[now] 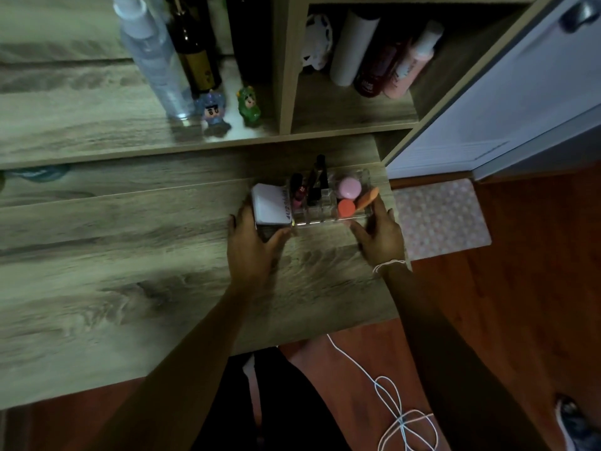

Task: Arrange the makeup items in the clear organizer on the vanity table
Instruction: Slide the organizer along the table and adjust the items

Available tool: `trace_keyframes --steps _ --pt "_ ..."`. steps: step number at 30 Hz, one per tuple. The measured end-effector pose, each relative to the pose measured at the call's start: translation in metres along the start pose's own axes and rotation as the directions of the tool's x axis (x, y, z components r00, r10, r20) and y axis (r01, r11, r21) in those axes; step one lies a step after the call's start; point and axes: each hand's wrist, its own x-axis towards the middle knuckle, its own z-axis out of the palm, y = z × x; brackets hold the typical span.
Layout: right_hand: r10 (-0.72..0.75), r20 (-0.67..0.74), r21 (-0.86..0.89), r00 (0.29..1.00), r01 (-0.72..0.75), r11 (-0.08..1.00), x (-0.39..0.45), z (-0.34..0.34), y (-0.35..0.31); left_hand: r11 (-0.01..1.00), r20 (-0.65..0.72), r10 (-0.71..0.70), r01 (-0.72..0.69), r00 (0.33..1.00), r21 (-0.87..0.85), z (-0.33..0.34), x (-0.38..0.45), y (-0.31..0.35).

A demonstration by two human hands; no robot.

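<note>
The clear organizer (320, 219) sits on the wooden vanity table (130, 271) near its right edge. Its left end holds a white compact case (268, 206). Dark lipstick tubes (317, 182) stand in the middle slots. A pink round jar (348, 187), an orange-red round item (345, 207) and an orange sponge (367, 197) fill the right end. My left hand (252, 245) clasps the organizer's left end, fingers around the white case's side. My right hand (380, 237) grips the organizer's right end.
A raised shelf behind carries a clear spray bottle (153, 56), a dark bottle (195, 53) and two small figurines (213, 110). An open cubby (357, 102) holds several bottles. A patterned mat (442, 216) and a white cord (390, 395) lie on the floor at right.
</note>
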Motion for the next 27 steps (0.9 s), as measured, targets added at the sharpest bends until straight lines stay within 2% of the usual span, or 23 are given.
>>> trace_keyframes --steps 10,13,14,16,18,19,21,23,25,27 --pt "-0.034 -0.006 -0.040 0.999 0.034 0.999 -0.008 -0.007 0.005 0.999 0.019 -0.016 0.016 1.000 0.028 0.003 -0.007 -0.003" --pt "0.045 0.004 -0.029 0.999 -0.045 0.999 -0.009 -0.012 0.002 1.000 0.045 0.002 -0.003 0.999 0.023 0.002 -0.005 -0.002" --pt "0.087 -0.066 0.008 0.994 -0.087 0.996 -0.011 -0.016 -0.001 1.000 0.058 0.003 -0.004 0.998 0.020 0.001 -0.005 -0.001" --pt "0.138 -0.298 0.140 0.945 -0.099 0.985 -0.017 -0.028 -0.010 0.999 0.053 -0.003 0.001 0.999 0.039 -0.002 -0.008 0.000" --pt "0.115 -0.477 0.220 0.871 -0.008 0.975 -0.023 -0.039 -0.024 0.992 -0.023 0.053 -0.050 0.998 0.118 -0.007 -0.018 -0.003" --pt "0.065 -0.524 0.207 0.849 0.053 0.977 -0.024 -0.044 -0.034 0.979 -0.054 0.121 -0.110 0.991 0.173 -0.010 -0.025 -0.004" --pt "-0.061 -0.518 0.156 0.853 0.164 0.974 -0.020 -0.048 -0.055 0.917 -0.039 0.315 -0.294 0.948 0.268 -0.013 -0.041 -0.006" --pt "-0.156 -0.404 0.133 0.901 0.226 0.965 -0.009 -0.047 -0.074 0.790 0.065 0.520 -0.508 0.852 0.344 -0.009 -0.052 -0.008" --pt "-0.185 -0.252 0.113 0.950 0.219 0.969 0.006 -0.041 -0.085 0.652 0.243 0.610 -0.652 0.754 0.388 -0.003 -0.059 -0.006" --pt "-0.167 -0.132 0.059 0.977 0.175 0.983 0.020 -0.031 -0.088 0.557 0.373 0.636 -0.737 0.675 0.383 0.001 -0.061 -0.002"
